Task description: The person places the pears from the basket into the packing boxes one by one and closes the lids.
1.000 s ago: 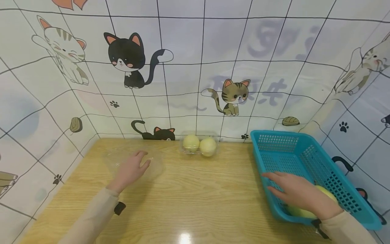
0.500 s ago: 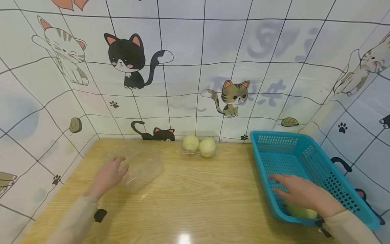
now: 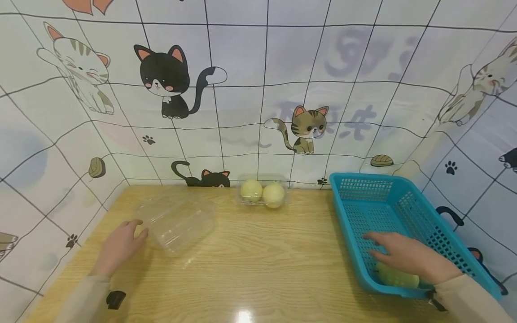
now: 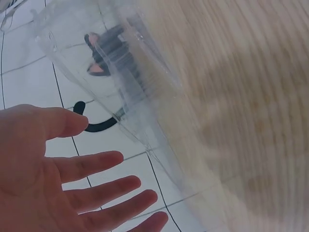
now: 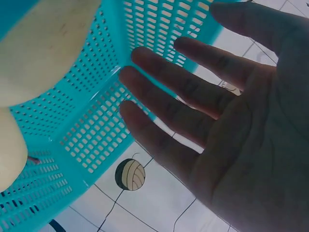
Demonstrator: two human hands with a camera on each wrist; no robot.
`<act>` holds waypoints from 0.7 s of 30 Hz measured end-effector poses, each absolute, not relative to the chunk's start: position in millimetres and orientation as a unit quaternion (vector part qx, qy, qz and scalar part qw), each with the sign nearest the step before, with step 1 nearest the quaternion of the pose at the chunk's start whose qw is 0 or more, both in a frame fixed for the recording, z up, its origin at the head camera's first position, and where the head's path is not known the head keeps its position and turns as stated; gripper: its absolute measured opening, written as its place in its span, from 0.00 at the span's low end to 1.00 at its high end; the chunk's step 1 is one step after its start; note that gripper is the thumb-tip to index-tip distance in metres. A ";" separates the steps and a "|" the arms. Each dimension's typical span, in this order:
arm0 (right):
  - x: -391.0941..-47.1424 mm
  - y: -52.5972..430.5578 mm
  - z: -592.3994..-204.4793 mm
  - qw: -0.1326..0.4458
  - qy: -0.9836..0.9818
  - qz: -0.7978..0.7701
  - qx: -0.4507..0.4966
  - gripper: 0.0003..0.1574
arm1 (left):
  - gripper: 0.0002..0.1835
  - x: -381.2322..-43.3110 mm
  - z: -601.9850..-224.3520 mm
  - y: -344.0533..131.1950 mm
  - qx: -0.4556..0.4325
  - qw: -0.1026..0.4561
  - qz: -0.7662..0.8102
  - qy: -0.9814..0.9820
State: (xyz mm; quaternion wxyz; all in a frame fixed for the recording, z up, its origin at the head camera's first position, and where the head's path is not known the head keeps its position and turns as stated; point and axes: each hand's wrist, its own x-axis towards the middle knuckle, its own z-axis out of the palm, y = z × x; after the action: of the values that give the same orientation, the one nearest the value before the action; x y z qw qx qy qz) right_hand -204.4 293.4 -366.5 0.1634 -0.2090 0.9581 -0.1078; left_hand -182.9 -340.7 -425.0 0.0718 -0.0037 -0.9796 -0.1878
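Note:
My left hand (image 3: 120,246) hovers over the left of the table with fingers spread loosely, holding nothing. Just beyond its fingertips lies a clear plastic clamshell box (image 3: 179,224), spread out with its two halves side by side. In the left wrist view, the see-through plastic (image 4: 111,53) is apart from the fingers. My right hand (image 3: 409,255), fingers extended and palm bare, is above the near end of a blue plastic basket (image 3: 342,215). Under it sits a pale yellow fruit (image 3: 397,277). Two such fruits (image 5: 43,53) show in the right wrist view, one with a short stem.
Against the back wall stands another clear box (image 3: 286,183) holding two pale yellow fruits (image 3: 273,195). A cat-print cloth (image 3: 242,103) encloses the wooden table (image 3: 258,264) at the back and sides.
My left hand has drawn back left and toward me, away from the clear clamshell, which now lies spread wider toward me. My right hand has shifted slightly right over the basket.

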 end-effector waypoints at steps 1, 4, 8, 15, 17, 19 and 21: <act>-204.8 296.0 -366.9 0.169 0.957 -0.111 -0.208 0.30 | 0.25 -182.7 -424.9 -342.6 -0.003 0.068 -0.184 -0.980; -205.1 302.6 -368.4 0.182 0.955 -0.115 -0.203 0.30 | 0.25 -182.1 -425.9 -347.0 -0.006 0.055 -0.178 -0.982; -204.6 309.5 -370.3 0.197 0.951 -0.130 -0.200 0.30 | 0.25 -182.4 -427.6 -350.1 -0.004 0.026 -0.183 -0.983; -204.3 317.8 -370.4 0.228 0.940 -0.161 -0.193 0.29 | 0.26 -182.9 -430.8 -351.7 0.010 -0.004 -0.206 -0.978; -204.6 320.9 -370.7 0.232 0.940 -0.161 -0.189 0.30 | 0.27 -182.5 -431.7 -350.9 0.011 0.000 -0.214 -0.977; -205.2 324.1 -371.0 0.237 0.941 -0.157 -0.182 0.30 | 0.27 -182.3 -432.0 -349.4 0.015 0.002 -0.224 -0.974; -205.3 327.5 -371.2 0.246 0.941 -0.154 -0.174 0.31 | 0.28 -182.6 -432.1 -348.0 0.020 -0.001 -0.234 -0.972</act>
State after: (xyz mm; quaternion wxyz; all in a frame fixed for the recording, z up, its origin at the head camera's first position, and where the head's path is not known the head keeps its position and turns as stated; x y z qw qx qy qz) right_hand -205.3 327.5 -371.2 0.2462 -0.1738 0.9410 -0.1537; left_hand -182.6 -348.0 -432.1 -0.0013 0.0202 -0.9720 -0.2341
